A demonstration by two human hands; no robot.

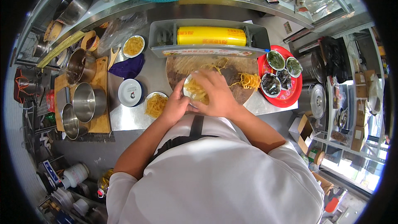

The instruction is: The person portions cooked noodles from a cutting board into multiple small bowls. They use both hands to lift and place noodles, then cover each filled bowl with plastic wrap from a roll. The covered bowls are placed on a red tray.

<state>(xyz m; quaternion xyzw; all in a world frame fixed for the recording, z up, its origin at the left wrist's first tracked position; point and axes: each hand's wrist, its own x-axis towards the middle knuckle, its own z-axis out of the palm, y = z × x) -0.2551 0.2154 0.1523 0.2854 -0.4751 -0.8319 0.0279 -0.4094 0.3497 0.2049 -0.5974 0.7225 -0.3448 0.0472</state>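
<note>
A small white bowl [186, 91] of pale yellow strips [196, 91] is between my two hands, near the front edge of a round wooden chopping board [180, 63]. My left hand [176, 102] grips its left side, thumb at the near rim. Over the strips arches my right hand [216, 91], its thumb near the close rim and its fingertips by the far one. The palm hides part of the food. A heap of yellow strips [249, 81] lies on the board's right, with loose strands [219, 64] behind my hands. Another bowl of strips [156, 105] stands left of my left hand.
Behind the board stands a grey dispenser box [214, 52] holding a yellow cling-film roll [211, 36]. Wrapped bowls [275, 60] sit on a red tray [287, 102] at right. White bowls [130, 92], a purple cloth [128, 66] and steel pots [88, 102] are at left.
</note>
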